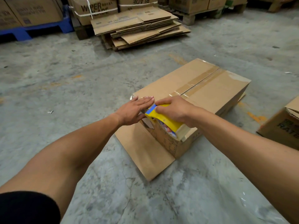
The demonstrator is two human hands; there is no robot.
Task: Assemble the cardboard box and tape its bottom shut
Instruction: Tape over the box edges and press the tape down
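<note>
A brown cardboard box [216, 88] lies upside down on the concrete floor, its bottom flaps folded shut. A strip of clear tape [202, 80] runs along the centre seam. My right hand [173, 109] grips a yellow and blue tape dispenser [163, 118] at the near end of the seam, over the box's edge. My left hand [134, 109] lies flat, fingers together, on the near left corner of the box. One open flap [142, 151] of the box spreads flat on the floor towards me.
A stack of flattened cartons [139, 28] lies on the floor at the back. Full cartons on a blue pallet [32, 30] and wooden pallets line the far wall. Another carton [281, 125] stands at the right edge. Bare concrete floor [64, 78] surrounds the box.
</note>
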